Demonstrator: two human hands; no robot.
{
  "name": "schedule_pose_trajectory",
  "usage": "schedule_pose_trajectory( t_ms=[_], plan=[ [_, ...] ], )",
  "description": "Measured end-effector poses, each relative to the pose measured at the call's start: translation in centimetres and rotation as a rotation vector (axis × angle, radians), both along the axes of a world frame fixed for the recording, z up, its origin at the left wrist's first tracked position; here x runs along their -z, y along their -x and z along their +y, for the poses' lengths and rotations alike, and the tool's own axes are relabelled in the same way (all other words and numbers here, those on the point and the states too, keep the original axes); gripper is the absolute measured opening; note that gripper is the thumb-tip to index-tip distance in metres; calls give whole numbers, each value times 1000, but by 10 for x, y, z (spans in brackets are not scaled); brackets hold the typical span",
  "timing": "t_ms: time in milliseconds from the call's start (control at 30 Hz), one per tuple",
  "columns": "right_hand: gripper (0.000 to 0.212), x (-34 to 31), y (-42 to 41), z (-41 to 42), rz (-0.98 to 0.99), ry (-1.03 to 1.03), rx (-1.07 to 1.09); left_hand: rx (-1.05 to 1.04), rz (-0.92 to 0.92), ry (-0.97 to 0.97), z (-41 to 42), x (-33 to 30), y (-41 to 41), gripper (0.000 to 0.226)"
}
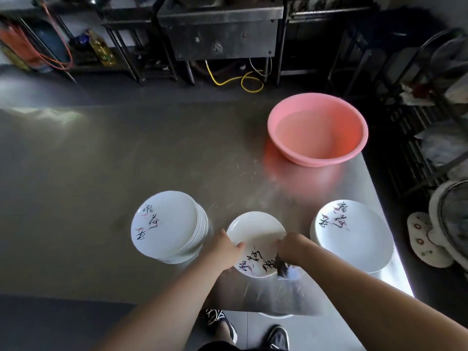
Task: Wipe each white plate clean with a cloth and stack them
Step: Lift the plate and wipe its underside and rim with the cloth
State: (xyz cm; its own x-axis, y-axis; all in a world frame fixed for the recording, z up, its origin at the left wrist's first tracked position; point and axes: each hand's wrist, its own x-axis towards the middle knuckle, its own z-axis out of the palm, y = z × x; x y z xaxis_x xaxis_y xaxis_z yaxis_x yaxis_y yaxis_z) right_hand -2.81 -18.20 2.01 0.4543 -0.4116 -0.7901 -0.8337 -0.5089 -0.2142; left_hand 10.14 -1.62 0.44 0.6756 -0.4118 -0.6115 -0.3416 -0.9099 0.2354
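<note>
White plate (255,236) sits tilted over the steel table (126,160) between two stacks, its left rim gripped by the left hand (222,249) to steady it. The right hand (291,247) pinches what looks like a dark cloth (282,267) against its right rim for wiping. Left stack (164,224) and right stack (354,231) flank it within reach; which holds the wiped plates I cannot tell.

Plate (255,239) between two stacks (167,226)

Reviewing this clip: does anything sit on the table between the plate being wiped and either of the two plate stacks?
Nothing visible does. The plate, held by the left hand while the right hand grips the cloth, has bare steel table on both sides toward the left stack and right stack. The pink basin stands farther back.
</note>
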Motion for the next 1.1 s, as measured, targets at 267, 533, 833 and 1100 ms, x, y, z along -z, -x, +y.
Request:
schedule_pose_trajectory(
  t_ms=[267, 533, 833, 1100],
  plan=[
    [97, -13, 6, -8, -265, -46, 506, -277, 170, 379, 1, -19, -3, 74],
    [26, -65, 32, -15, -967, 103, 508, -348, 320, 923, -13, -87, -2, 32],
    [18, -140, 51, -47, -1091, 550, 196, -453, 870, 1263, -25, -158, 2, 55],
    [42, -216, 52, -45, -1531, 582, 33, -400, 863, 1392, -40, -208, 50, 53]
  ],
)
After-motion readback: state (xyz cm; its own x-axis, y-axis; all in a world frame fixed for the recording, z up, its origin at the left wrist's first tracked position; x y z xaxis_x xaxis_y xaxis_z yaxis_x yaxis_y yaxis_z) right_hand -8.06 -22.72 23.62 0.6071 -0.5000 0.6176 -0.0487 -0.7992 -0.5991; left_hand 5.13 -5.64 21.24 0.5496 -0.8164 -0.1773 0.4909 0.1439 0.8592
